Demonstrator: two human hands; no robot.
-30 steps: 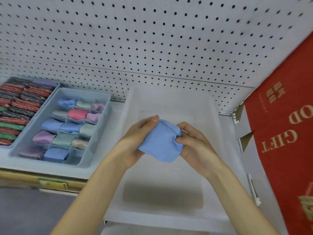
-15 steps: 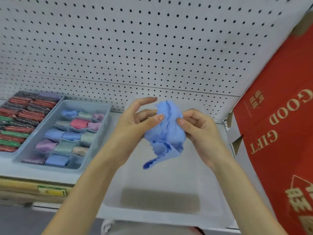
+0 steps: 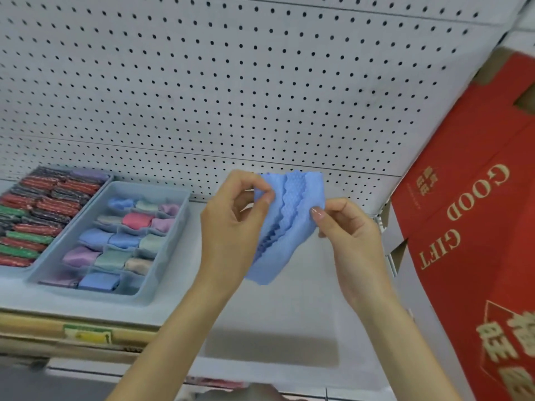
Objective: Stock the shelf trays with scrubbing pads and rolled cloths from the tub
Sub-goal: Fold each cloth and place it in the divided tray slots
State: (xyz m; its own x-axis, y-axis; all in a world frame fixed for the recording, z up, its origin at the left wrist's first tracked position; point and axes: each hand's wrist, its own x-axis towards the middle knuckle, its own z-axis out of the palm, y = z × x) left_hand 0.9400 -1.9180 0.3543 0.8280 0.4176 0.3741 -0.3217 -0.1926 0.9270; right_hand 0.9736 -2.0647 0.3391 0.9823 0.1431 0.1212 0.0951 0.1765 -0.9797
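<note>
Bright, even, cool light is filling the frame, and no glare is showing. Only faint, soft shadows are sitting in the tray (image 3: 168,250) compartments. The wide lens is bending the pegboard (image 3: 231,82) hole rows into curves toward the frame's edges. The whole picture is looking slightly soft, the bottom left corner blurring most.
</note>
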